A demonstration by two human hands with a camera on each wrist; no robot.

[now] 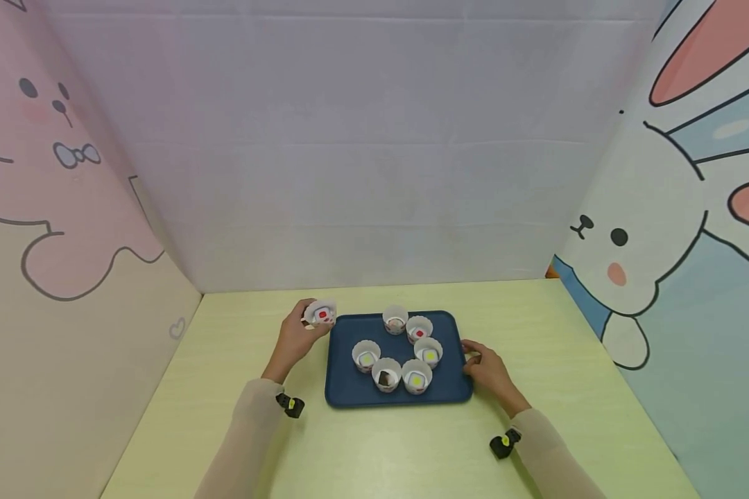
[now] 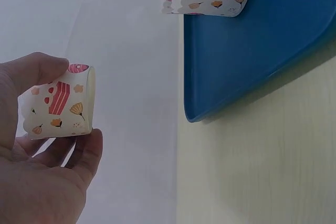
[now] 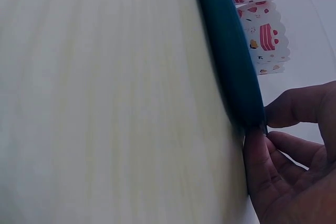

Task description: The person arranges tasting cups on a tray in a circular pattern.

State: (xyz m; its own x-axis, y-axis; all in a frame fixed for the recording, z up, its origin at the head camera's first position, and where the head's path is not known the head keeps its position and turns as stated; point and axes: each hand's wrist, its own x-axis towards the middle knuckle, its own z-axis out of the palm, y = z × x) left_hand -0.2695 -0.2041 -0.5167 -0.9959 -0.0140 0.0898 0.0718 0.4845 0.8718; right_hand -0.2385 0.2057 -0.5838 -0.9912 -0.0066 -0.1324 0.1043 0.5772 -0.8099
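Observation:
My left hand (image 1: pixel 292 344) grips a white paper baking cup (image 2: pixel 63 106) with a scalloped rim and a cake print, raised off the table near the tray's left back corner. A small white piece with a red centre shows inside it. A dark blue tray (image 1: pixel 343 389) lies on the table in the head view. My right hand (image 1: pixel 492 372) pinches its right edge (image 3: pixel 236 72) between thumb and fingers. Several matching cups stand on the tray. One cup (image 1: pixel 419 328) has a red-centred piece, another cup (image 1: pixel 387 376) something dark brown, and others, such as the left cup (image 1: pixel 365 356), yellow-centred pieces.
The tray sits on a pale wood-grain table (image 1: pixel 374 450). A white sheet wall (image 1: pixel 374 159) rises behind the table. Side panels carry cartoon animals, a rabbit (image 1: pixel 649 242) on the right among them. Each wrist wears a small black device, like the left one (image 1: pixel 292 405).

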